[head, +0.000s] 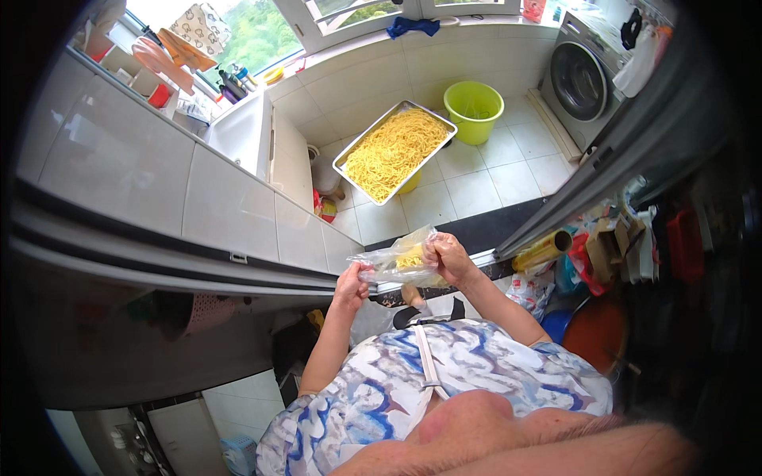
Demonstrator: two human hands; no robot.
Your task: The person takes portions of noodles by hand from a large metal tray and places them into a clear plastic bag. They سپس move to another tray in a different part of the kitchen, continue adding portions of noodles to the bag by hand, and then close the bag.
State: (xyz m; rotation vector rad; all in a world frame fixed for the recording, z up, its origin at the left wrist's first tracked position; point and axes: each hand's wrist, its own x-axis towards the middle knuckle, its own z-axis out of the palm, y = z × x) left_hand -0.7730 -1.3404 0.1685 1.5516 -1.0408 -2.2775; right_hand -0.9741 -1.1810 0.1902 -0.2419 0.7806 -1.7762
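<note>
A clear plastic bag is stretched between my two hands in front of my chest. Yellow noodles show through it near its right side. My left hand pinches the bag's left edge, and my right hand grips the right edge. Beyond the doorway, a metal tray heaped with yellow noodles sits above the tiled floor. Part of something yellow-green shows under the tray's near edge; most of its support is hidden.
A lime-green bucket stands right of the tray, with a washing machine farther right. At the left is a white sink. Sliding-door frames flank the doorway. Boxes and bags crowd the right side.
</note>
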